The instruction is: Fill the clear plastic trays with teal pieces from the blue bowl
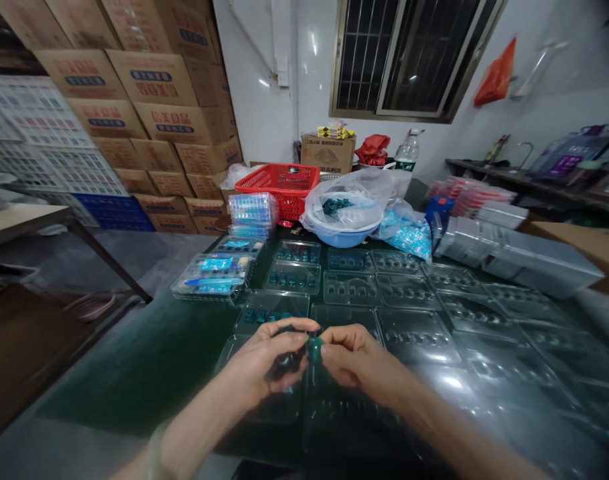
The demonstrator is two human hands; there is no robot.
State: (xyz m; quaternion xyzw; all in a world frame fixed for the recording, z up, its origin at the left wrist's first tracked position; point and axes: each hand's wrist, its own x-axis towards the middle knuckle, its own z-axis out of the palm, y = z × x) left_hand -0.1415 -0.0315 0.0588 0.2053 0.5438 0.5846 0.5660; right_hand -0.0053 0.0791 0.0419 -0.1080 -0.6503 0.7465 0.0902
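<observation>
My right hand pinches a small glossy green piece between thumb and fingertips. My left hand is curled beside it, its fingertips meeting those of the right. Something dark lies inside the left hand's curl, too blurred to name. Both hands are above clear plastic trays with moulded hollows. Just beyond the left hand, a clear tray has several dark teal pieces in a row. Farther back, more teal pieces sit in another tray.
Unfilled clear trays spread across the dark green table. Packed trays stand at the left. Behind are a red basket, a blue basin lined with plastic, and a bag of blue packets. Stacked clear trays lie at right.
</observation>
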